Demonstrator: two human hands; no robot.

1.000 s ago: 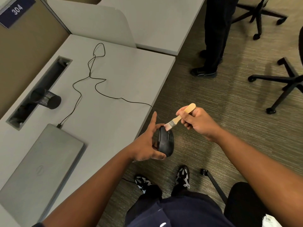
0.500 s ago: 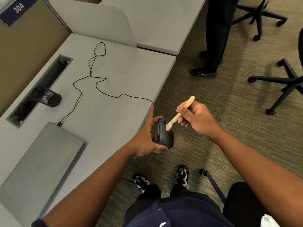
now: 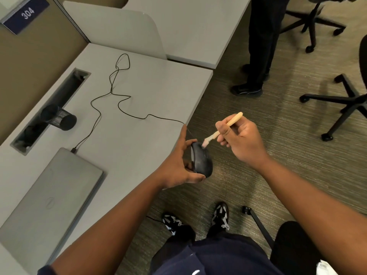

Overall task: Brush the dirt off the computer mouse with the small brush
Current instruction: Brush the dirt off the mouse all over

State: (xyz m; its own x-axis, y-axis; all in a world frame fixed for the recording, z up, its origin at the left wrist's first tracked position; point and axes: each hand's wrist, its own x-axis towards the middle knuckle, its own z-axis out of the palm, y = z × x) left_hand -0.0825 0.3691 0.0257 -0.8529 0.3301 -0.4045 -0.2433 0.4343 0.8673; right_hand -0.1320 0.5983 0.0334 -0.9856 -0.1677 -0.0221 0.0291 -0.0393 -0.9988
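Clearly, the black computer mouse (image 3: pixel 201 161) is held in the air just past the desk's front edge, above the carpet. It is a rounded, matte plastic shape, turned on its side, with a paler grey strip seen along its underside. It is gripped by the left hand (image 3: pixel 179 165): the thumb is pressed under its near end, the fingers are curled round its far side, and the index finger is stretched upward. A thin black cable (image 3: pixel 119 105) is trailed from the mouse in loose loops across the desk (image 3: pixel 158 92) to a plug at the laptop's edge.

The small brush (image 3: pixel 223 129) is pinched in the right hand (image 3: pixel 238 139) between thumb and curled fingers. Its handle is of pale, smooth wood with a rounded end, and its short, light bristles are laid against the top front of the mouse.

The desk surface is seen as flat, light grey laminate with a long rectangular cable slot cut into it. A black mesh cup (image 3: pixel 59 119) is set beside that slot. A closed silver laptop (image 3: pixel 51 197) is laid near the corner, marked by a round logo that cannot be read. On the partition a dark blue plate (image 3: pixel 26 13) is lettered "304" in white. The floor is covered in ribbed brown-grey carpet (image 3: pixel 278 135).
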